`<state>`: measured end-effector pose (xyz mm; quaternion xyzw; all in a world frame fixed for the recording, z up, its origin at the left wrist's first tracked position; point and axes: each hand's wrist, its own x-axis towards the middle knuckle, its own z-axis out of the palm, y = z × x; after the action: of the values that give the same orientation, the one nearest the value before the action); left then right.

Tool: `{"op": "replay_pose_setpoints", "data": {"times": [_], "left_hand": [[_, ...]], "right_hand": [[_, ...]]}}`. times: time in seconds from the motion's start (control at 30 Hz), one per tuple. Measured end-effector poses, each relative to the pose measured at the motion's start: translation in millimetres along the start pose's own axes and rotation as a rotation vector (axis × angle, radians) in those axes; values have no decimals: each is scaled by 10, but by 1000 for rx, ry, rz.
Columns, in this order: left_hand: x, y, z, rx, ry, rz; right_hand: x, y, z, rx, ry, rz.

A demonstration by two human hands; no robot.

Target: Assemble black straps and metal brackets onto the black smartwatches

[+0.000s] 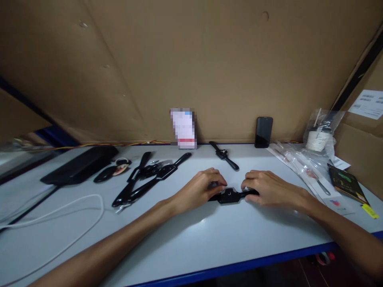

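A black spokeshave [229, 196] lies crosswise just above the table, or on it, between my two hands. The fingers of my left hand [206, 185] are closed round its left handle, the thumb near the metal body. At the other end my right hand [266, 187] grips the right handle, fingers bent over it. Both handles are partly covered by the fingers. Behind the hands lies another black spokeshave [223, 153], set at a slant. To the left are more black spokeshave bodies [166, 172] with loose small metal parts beside them.
A white table [191, 247] with a blue front edge carries everything. Left stand a black box-shaped device [80, 164], keys [121, 167] and a white cable [100, 199]. A lit phone [183, 127] and a dark phone [263, 132] lean at the back. Plastic packets [305, 171] and a bagged cup [317, 139] lie right.
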<state>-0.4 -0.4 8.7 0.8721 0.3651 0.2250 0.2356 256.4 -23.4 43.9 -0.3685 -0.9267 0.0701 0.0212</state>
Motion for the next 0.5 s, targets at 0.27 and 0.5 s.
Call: {"op": "replay_pose_setpoints", "data": {"times": [0.27, 0.5], "left_hand": [[-3, 29, 37, -20, 12, 7], [5, 35, 43, -27, 13, 8]], "right_hand": [[22, -19, 1, 40, -17, -11], [21, -19, 9, 62, -15, -29]]}}
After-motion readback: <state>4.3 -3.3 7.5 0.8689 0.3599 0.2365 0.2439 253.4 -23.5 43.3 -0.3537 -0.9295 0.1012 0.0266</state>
